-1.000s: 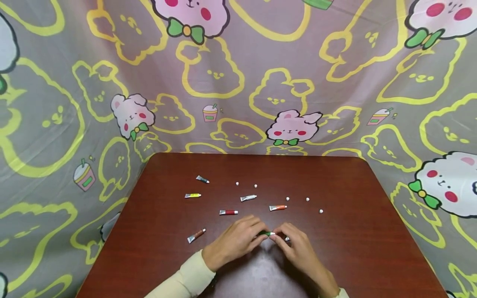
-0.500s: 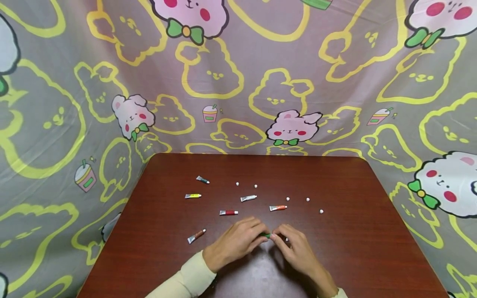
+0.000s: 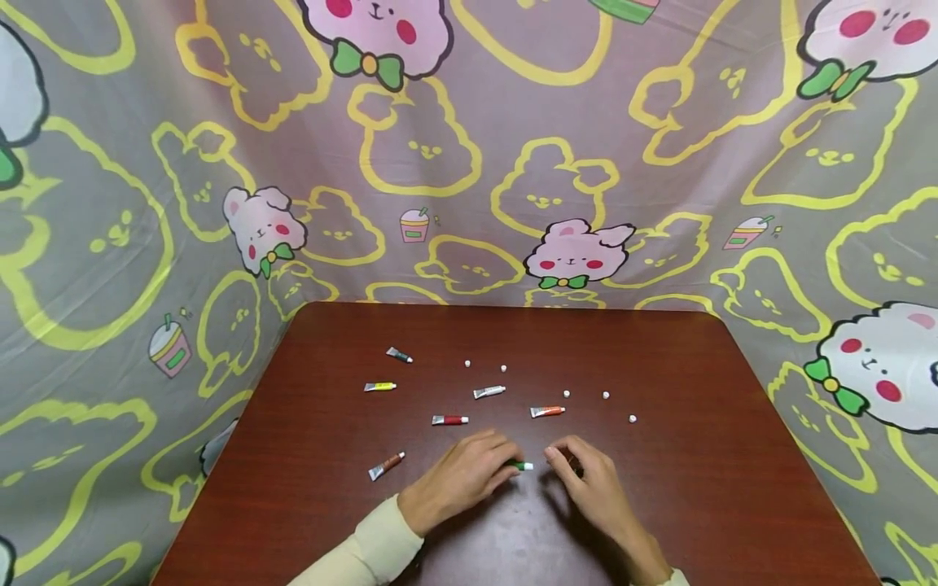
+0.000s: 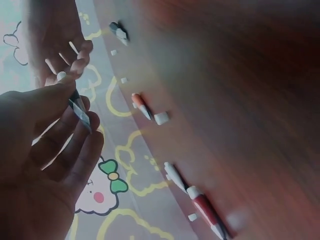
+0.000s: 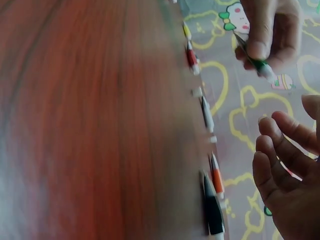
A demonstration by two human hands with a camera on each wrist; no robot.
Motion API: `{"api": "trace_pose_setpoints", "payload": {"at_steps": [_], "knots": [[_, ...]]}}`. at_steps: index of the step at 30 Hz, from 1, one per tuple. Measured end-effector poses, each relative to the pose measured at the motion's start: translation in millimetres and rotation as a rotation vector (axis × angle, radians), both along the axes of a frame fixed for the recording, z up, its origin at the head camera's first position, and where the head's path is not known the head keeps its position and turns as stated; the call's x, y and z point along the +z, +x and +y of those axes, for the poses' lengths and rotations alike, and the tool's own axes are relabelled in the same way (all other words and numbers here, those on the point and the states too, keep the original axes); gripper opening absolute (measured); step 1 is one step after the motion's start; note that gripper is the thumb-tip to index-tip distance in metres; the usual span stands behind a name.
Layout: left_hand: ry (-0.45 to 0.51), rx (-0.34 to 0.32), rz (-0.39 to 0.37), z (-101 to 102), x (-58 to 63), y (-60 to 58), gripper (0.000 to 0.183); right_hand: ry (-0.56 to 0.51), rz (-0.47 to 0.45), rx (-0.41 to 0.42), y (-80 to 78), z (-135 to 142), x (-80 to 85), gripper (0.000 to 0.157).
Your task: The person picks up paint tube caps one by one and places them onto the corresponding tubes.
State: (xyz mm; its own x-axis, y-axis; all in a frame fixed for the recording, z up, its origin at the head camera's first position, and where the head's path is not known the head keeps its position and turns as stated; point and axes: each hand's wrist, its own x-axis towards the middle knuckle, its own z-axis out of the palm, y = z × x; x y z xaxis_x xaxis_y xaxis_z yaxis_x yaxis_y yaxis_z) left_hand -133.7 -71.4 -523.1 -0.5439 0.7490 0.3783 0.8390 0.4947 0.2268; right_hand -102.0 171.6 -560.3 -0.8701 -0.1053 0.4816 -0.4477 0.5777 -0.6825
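Note:
My left hand (image 3: 472,468) pinches a green paint tube (image 3: 521,465) between thumb and fingers, its white-capped end pointing right. The right wrist view shows the green tube (image 5: 259,65) tilted, cap end down. Just to the right, my right hand (image 3: 589,480) is apart from the tube, its fingers loosely bent. Nothing shows between the right hand's fingers (image 5: 275,137) in its wrist view. A dark paint tube (image 5: 214,215) lies on the table near that hand, mostly hidden by it in the head view. An orange paint tube (image 3: 547,412) lies beyond both hands.
On the brown table (image 3: 330,529) lie red (image 3: 450,420), brown (image 3: 387,465), yellow (image 3: 379,387), white (image 3: 489,392) and dark teal (image 3: 399,355) paint tubes. Several loose white caps (image 3: 606,395) are scattered toward the back and right. A patterned cloth (image 3: 469,203) surrounds the table.
Half a second ago my right fingertips were on the white end of the green tube. They have let go and moved slightly right, uncovering it. My left hand still holds the tube.

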Motion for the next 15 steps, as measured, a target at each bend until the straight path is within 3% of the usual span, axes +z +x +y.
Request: {"api": "trace_pose_setpoints", "payload": {"at_steps": [7, 15], "knots": [[-0.046, 0.041, -0.012, -6.3, -12.2, -3.0, 0.011, 0.017, -0.05, -0.04, -3.1, 12.8, -2.8, 0.005], [-0.107, 0.062, -0.027, -12.2, -20.3, -4.9, 0.011, 0.029, -0.047, -0.076, -5.3, 25.4, -8.4, 0.014]]}}
